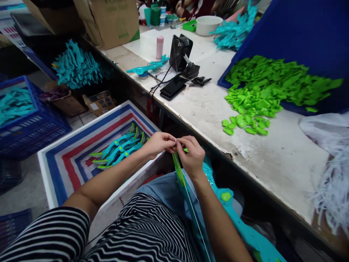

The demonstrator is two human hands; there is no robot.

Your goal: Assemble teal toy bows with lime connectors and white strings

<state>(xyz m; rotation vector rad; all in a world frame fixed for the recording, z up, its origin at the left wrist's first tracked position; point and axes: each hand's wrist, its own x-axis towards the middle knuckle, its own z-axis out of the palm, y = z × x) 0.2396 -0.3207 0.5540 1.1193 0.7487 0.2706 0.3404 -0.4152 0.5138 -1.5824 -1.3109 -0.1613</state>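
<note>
both hands are pinched at the top end of a green strip (180, 174): left hand (157, 144) and right hand (192, 157) approx. touching, w/ a thin white string (194, 207) nipped between. strip's long axis is run down toward the lap, below the grip; right hand is nearer.

A small assembly workshop for plastic toys: a long worn worktop (272, 153) carries a heap of green parts (261, 91), crates (24, 120) hold teal pieces (76, 65), and cardboard boxes (109, 22) stand stacked behind.
</note>
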